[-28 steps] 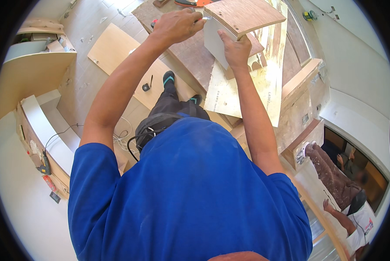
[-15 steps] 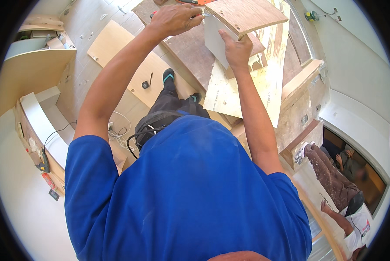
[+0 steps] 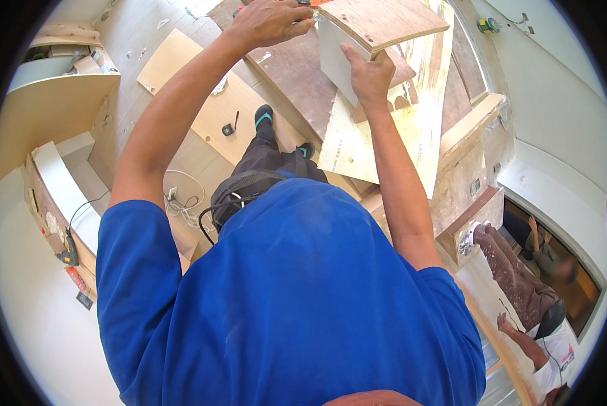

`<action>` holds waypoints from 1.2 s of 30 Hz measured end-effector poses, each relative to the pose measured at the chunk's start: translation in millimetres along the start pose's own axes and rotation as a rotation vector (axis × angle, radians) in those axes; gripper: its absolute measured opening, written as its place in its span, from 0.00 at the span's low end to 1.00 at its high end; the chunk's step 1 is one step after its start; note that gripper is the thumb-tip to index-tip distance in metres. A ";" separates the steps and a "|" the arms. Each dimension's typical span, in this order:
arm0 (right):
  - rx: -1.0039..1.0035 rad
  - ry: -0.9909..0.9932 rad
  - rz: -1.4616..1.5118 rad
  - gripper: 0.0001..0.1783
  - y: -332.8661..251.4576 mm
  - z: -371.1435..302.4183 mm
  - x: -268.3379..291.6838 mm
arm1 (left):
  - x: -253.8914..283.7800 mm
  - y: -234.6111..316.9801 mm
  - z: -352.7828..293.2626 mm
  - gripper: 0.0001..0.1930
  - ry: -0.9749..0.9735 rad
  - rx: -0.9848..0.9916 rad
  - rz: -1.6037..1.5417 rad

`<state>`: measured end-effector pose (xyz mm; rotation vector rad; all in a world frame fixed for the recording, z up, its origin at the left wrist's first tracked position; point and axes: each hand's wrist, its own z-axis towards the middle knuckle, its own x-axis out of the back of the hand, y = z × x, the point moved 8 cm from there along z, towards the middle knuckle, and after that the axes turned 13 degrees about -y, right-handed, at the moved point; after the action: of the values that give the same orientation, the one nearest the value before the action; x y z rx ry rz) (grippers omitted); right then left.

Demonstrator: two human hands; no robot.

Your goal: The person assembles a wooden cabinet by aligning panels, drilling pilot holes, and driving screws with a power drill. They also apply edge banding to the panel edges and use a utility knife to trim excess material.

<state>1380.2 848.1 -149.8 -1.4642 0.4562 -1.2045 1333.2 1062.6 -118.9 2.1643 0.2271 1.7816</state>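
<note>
My right hand [image 3: 371, 80] grips the white-faced panel [image 3: 335, 61] of a plywood piece, thumb on the white face. A plywood board [image 3: 385, 21] sits across the top of that panel at an angle. My left hand [image 3: 270, 24] is closed at the panel's far left corner. Something small and pale shows at its fingertips, too small to name. Beneath the piece lies a light plywood sheet [image 3: 357, 149] with brown stains.
A long pale board [image 3: 209, 122] lies on the floor at left with a tape measure [image 3: 228, 129] on it. A cordless drill [image 3: 69, 254] lies far left. White cable [image 3: 188, 203] coils near my left side. A co-worker [image 3: 513, 277] is at lower right.
My left hand has shifted slightly farther away along the panel's corner, and the left arm with it. My right hand holds its place. A person behind the opening at right has raised their hands.
</note>
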 end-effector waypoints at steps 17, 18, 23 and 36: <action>-0.102 -0.048 0.039 0.16 -13.2 -18.2 10.0 | -71.6 -122.4 -48.6 0.20 0.168 0.373 -1.172; -0.085 -0.035 0.020 0.16 -13.0 -18.9 12.9 | -75.7 -102.2 -45.8 0.19 0.110 0.318 -1.356; -0.052 -0.022 0.072 0.15 -10.3 -23.0 13.7 | -83.2 -2.1 -45.3 0.16 0.006 0.248 -1.680; -0.049 -0.001 0.026 0.16 -8.6 -25.7 16.4 | -61.1 21.8 -23.4 0.19 0.063 0.348 -1.508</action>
<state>1362.0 824.4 -139.2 -1.4964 0.5053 -1.1791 1296.0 1025.8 -163.8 1.2436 1.6947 0.8628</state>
